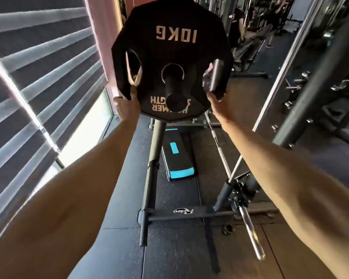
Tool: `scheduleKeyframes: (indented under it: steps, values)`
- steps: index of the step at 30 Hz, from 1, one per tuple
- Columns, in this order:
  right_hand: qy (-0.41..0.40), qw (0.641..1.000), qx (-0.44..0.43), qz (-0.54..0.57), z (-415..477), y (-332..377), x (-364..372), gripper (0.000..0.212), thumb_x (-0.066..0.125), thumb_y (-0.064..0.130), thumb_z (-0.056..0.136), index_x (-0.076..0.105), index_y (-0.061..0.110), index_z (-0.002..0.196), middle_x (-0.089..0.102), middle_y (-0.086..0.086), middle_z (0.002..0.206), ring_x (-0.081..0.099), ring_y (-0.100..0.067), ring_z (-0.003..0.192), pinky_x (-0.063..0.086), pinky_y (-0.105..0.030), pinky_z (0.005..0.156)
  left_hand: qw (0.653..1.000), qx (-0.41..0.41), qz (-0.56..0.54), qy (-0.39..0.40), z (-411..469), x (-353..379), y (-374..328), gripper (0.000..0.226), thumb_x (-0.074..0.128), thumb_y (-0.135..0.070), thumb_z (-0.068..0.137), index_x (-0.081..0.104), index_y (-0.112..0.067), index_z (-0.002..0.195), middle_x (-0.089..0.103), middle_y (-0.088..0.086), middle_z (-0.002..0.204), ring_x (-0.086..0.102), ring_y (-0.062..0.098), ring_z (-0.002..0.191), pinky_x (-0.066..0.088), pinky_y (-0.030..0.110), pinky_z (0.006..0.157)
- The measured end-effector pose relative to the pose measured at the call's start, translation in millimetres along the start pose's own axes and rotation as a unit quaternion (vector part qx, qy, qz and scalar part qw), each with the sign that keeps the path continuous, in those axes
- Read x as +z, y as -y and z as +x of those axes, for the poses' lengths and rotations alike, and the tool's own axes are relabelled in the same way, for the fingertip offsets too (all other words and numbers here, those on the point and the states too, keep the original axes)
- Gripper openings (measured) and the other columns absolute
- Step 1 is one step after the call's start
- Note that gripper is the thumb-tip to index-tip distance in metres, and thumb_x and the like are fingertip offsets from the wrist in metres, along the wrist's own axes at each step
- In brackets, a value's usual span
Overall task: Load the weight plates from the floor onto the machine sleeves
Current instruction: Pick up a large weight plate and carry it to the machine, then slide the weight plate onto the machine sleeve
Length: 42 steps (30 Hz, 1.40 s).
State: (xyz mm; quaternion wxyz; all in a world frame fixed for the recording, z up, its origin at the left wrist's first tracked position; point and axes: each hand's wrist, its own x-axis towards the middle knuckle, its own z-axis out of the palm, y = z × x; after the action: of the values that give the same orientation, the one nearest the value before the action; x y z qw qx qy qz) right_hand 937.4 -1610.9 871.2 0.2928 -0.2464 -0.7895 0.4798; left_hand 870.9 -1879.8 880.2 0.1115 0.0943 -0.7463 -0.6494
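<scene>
Gym; weight plate (169, 51), steel racks (318, 93)

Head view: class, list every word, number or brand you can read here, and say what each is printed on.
"10KG": white, upside down, on the black weight plate.
"H...MER" and "...GTH": white, upside down, near the same plate's lower edge; the machine sleeve hides the missing letters.
Script logo: white, upside down, on the base crossbar; too stylised and blurred to read with certainty.

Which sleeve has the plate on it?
The matte black sleeve, poking through the centre hole of the black 10KG plate; the chrome barbell sleeve, lower right, is bare.
</scene>
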Motion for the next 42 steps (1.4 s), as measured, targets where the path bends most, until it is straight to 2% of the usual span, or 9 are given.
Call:
scheduleKeyframes:
  steps: [2,4,8,11,13,19,32,39,42]
  values:
    - [0.04,0.999,0.006,0.017,-39,-21,2,0.053,0.065,0.044,0.091,0.058,0.001,0.122,0.068,-0.011,0.107,0.063,-0.021,0.096,0.046,-0.035,0.093,0.999,-0.039,-0.004,0.002,12,27,65,0.082,0.041,-0.074,0.077,0.047,-0.005,0.123,0.066,0.022,0.115,0.066,0.041,0.103,0.055,0.055,0.089]
    - [0.089,0.996,0.032,-0.007,-70,-58,2,0.056,0.061,0.052,0.088,0.059,0.006,0.12,0.071,-0.008,0.103,0.068,-0.018,0.09,0.052,-0.038,0.091,0.995,-0.086,0.038,0.045,-1,55,120,0.073,0.046,-0.068,0.069,0.056,-0.007,0.107,0.07,0.022,0.101,0.071,0.04,0.091,0.057,0.059,0.081]
    - [0.155,0.978,0.109,-0.092,-115,-146,-20,0.035,0.06,0.04,0.093,0.065,0.009,0.108,0.073,-0.013,0.103,0.068,-0.028,0.101,0.052,-0.037,0.093,0.96,-0.137,0.126,0.207,-112,102,152,0.022,0.053,-0.028,0.083,0.061,-0.008,0.077,0.071,0.024,0.086,0.073,0.04,0.081,0.06,0.056,0.074]
    - [0.196,0.962,0.121,-0.149,-144,-197,-53,0.028,0.054,0.038,0.091,0.063,0.015,0.077,0.066,-0.008,0.073,0.061,-0.028,0.079,0.046,-0.034,0.073,0.929,-0.118,0.201,0.288,-167,163,201,0.039,0.05,-0.029,0.074,0.071,-0.001,0.091,0.074,0.023,0.093,0.072,0.041,0.087,0.06,0.052,0.079]
    - [0.207,0.951,0.134,-0.185,-149,-238,-82,0.037,0.05,0.038,0.087,0.039,0.018,0.058,0.045,0.001,0.053,0.048,-0.023,0.066,0.035,-0.031,0.065,0.901,-0.101,0.253,0.339,-193,214,249,0.046,0.046,-0.034,0.069,0.068,0.0,0.091,0.073,0.024,0.09,0.072,0.042,0.086,0.06,0.055,0.077]
    - [0.205,0.926,0.157,-0.277,-150,-332,-197,0.024,0.051,0.026,0.096,0.064,0.006,0.099,0.071,-0.019,0.105,0.066,-0.037,0.1,0.048,-0.036,0.076,0.804,0.007,0.356,0.475,-333,303,224,0.04,0.045,-0.031,0.08,0.068,-0.003,0.098,0.072,0.024,0.099,0.07,0.039,0.092,0.059,0.048,0.082]
    - [0.154,0.874,0.308,-0.342,-114,-491,-421,0.034,0.042,0.024,0.103,0.057,0.004,0.127,0.063,-0.016,0.125,0.06,-0.034,0.115,0.045,-0.04,0.094,0.539,0.272,0.461,0.65,-533,520,205,0.028,0.044,-0.024,0.099,0.061,-0.008,0.113,0.066,0.017,0.115,0.062,0.038,0.107,0.049,0.039,0.086]
    - [0.232,0.842,0.328,-0.361,-58,-567,-497,0.022,0.048,0.018,0.096,0.053,0.015,0.074,0.066,-0.019,0.084,0.068,-0.036,0.09,0.049,-0.034,0.067,0.423,0.281,0.503,0.699,-557,630,237,0.031,0.046,-0.021,0.096,0.061,-0.004,0.116,0.063,0.021,0.125,0.061,0.037,0.115,0.049,0.04,0.09]
    - [0.256,0.826,0.345,-0.365,-5,-593,-520,0.032,0.044,0.017,0.094,0.039,0.015,0.063,0.06,-0.012,0.073,0.063,-0.032,0.076,0.051,-0.034,0.067,0.425,0.257,0.503,0.707,-559,689,244,0.032,0.045,-0.022,0.098,0.061,-0.004,0.119,0.063,0.021,0.127,0.061,0.037,0.116,0.051,0.042,0.093]
